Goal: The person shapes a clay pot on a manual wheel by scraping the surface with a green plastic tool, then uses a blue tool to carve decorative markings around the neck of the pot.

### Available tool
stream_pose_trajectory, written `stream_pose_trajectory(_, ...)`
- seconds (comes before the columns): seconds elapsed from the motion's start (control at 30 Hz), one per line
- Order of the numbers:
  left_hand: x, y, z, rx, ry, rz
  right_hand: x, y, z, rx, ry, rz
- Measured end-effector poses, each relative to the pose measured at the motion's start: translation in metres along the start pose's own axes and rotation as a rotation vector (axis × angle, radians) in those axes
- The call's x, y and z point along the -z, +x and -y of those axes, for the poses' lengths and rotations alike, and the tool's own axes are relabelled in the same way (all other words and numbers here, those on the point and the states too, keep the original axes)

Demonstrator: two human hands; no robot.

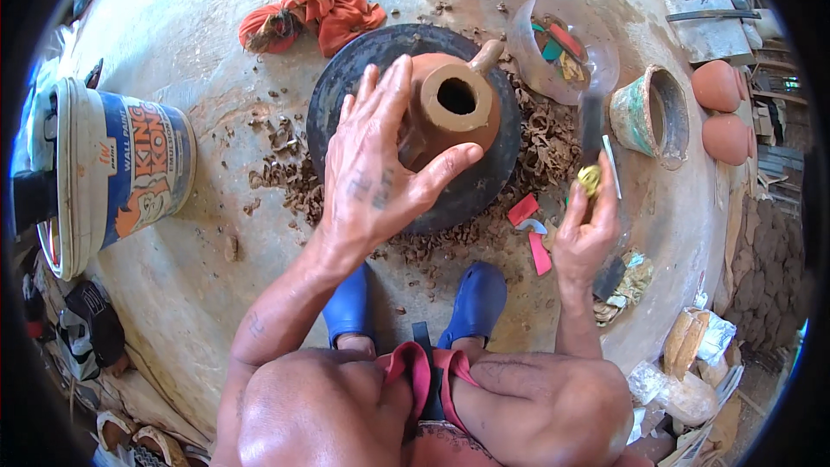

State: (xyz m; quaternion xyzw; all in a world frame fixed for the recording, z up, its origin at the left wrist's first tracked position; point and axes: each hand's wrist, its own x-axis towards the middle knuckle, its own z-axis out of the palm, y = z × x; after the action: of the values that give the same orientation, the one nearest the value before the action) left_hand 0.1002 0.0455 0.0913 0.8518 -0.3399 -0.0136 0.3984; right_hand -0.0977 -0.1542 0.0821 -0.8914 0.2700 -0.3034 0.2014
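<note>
A brown clay pot (455,118) with a round dark mouth and a short stub spout at its upper right sits on a round black wheel (346,65). My left hand (372,156) lies against the pot's left side, fingers stretched out and thumb spread below the mouth. To the right, apart from the pot, my right hand (588,229) holds a tool with a yellow-wrapped part (589,180). A dark flat blade above it is smeared by motion. A thin pale strip beside its fingers also shows.
Clay shavings (545,138) lie around the wheel. An orange cloth (333,13) is behind it; a clear bowl of coloured scraps (523,52) and a crusted pot (635,112) stand right. A paint bucket (143,169) lies left. Pink pieces (539,251) are near my right hand.
</note>
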Motion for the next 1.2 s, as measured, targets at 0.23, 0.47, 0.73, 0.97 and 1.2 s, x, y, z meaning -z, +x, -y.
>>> stream_pose_trajectory(0.23, -0.007, 0.006, -0.011, 0.03, -0.034, -0.061, 0.005, -0.144, -0.119, -0.364, -0.306, 0.204)
stream_pose_trajectory(0.47, -0.002, 0.013, -0.006, 0.048, -0.114, 0.001, 0.003, -0.013, -0.074, 0.068, 0.03, 0.193)
stream_pose_trajectory(0.73, 0.017, 0.023, 0.009, -0.002, -0.141, 0.141, -0.055, 0.15, 0.023, 0.799, 0.304, 0.504)
stream_pose_trajectory(0.97, 0.024, 0.028, 0.031, -0.13, -0.187, 0.194, -0.085, 0.146, 0.027, 0.778, 0.49, 0.638)
stream_pose_trajectory(1.2, 0.031, 0.039, 0.04, -0.174, -0.169, 0.282, -0.089, 0.135, 0.028, 0.752, 0.517, 0.547)
